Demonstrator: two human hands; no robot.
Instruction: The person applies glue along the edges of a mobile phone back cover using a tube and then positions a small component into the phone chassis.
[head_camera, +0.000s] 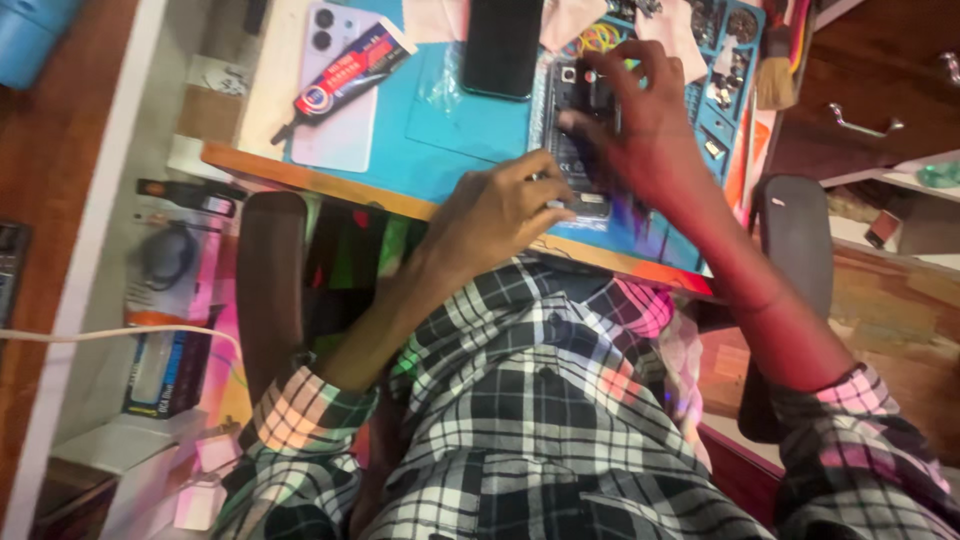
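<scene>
Left hand (500, 205) pinches lower edge of opened phone (580, 140) on blue mat (470, 130); right hand (630, 110) presses fingertips inside. Internal repair step; next needs steady, fine touch.

Both hands are on the opened phone (578, 140) near the surface's (470, 135) front edge: left hand (505, 205) pinching its lower end, right hand (640, 125) spread over it. A glue tube (345, 82) lies towards the far left corner.

This is a small phone repair workshop. A blue mat (470, 130) covers the surface, with an opened phone (578, 140), a glue tube (345, 80), a brush (775, 70) and trays of tiny parts (725, 50).
</scene>
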